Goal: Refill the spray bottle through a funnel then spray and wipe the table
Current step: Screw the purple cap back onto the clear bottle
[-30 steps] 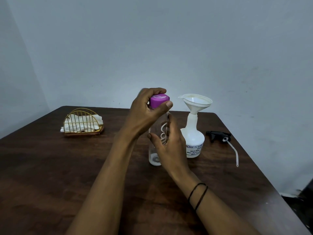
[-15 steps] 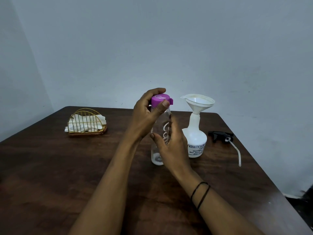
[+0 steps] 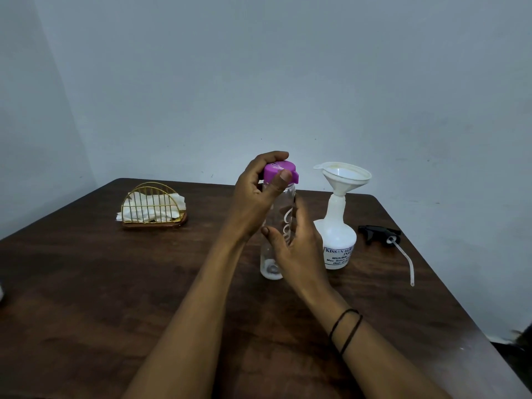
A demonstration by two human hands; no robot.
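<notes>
A clear water bottle (image 3: pixel 283 214) with a purple cap (image 3: pixel 279 171) stands upright on the dark wooden table (image 3: pixel 86 283). My left hand (image 3: pixel 256 197) grips the purple cap from the left, thumb on its front. My right hand (image 3: pixel 296 249) wraps round the bottle's lower body. Just right of it stands the white spray bottle (image 3: pixel 338 240) with a white funnel (image 3: pixel 344 175) seated in its neck. The black spray head (image 3: pixel 378 234) with its white dip tube (image 3: pixel 404 260) lies on the table further right.
A gold wire holder with white cloths (image 3: pixel 152 208) stands at the table's far left. The table's right edge (image 3: pixel 460 326) runs close to the spray head. A grey wall rises behind the table.
My left hand has turned slightly on the purple cap, the thumb shifting across its front. The right hand stays on the bottle. The view has shifted a little.
</notes>
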